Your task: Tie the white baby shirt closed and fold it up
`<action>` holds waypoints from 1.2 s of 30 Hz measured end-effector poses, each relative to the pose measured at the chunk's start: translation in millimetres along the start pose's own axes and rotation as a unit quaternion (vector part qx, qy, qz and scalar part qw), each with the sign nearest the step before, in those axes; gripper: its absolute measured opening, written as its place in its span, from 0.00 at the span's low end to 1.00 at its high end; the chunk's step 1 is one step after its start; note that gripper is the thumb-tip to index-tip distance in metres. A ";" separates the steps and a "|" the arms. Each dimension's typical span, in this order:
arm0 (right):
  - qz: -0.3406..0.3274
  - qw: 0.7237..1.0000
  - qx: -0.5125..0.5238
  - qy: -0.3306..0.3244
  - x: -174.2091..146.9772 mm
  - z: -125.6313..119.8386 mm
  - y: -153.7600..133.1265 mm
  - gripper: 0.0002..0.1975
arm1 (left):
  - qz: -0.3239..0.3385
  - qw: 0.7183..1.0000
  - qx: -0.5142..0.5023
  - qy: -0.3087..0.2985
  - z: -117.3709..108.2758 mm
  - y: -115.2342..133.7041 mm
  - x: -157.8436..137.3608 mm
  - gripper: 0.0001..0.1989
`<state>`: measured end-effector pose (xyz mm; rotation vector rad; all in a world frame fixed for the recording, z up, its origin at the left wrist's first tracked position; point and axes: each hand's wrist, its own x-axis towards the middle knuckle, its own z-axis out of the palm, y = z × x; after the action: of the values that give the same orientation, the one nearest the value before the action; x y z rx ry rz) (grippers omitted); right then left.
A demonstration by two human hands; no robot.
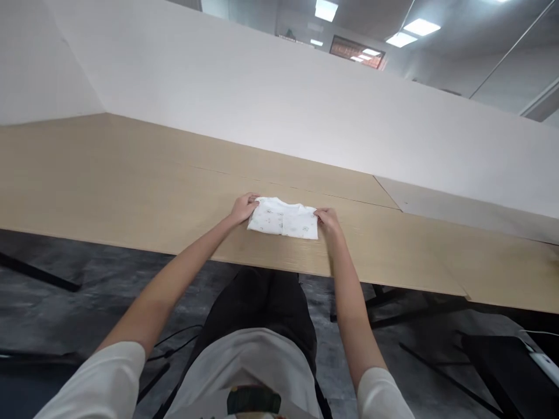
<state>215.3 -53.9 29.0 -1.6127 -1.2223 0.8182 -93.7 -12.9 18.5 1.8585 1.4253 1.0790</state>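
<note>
Left hand (243, 208) and right hand (327, 220) apparently pinch opposite ends of a folded white garment (283, 218) lying flat on the wooden table (131, 186).

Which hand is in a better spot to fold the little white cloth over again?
Probably either; slightly the left hand, which grips the cloth's raised far corner. The right hand rests flatter at its edge.
</note>
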 end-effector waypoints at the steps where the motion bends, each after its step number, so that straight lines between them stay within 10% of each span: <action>1: 0.008 1.000 -0.010 0.004 3.6 2.7 4.3 0.05 | -0.005 1.000 0.011 0.007 2.9 -3.6 1.2 0.22; 25: -0.113 0.947 -0.290 0.079 2.7 10.2 18.6 0.13 | 0.009 0.994 0.109 -0.004 10.6 -16.4 5.7 0.19; 36: -0.116 0.954 -0.249 0.122 2.6 4.2 21.7 0.18 | -0.017 0.997 0.044 0.054 8.5 -16.8 5.5 0.19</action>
<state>219.8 -52.0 7.3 -1.8500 -1.4760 0.1530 -94.5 -2.5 1.8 1.8532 1.5849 1.1322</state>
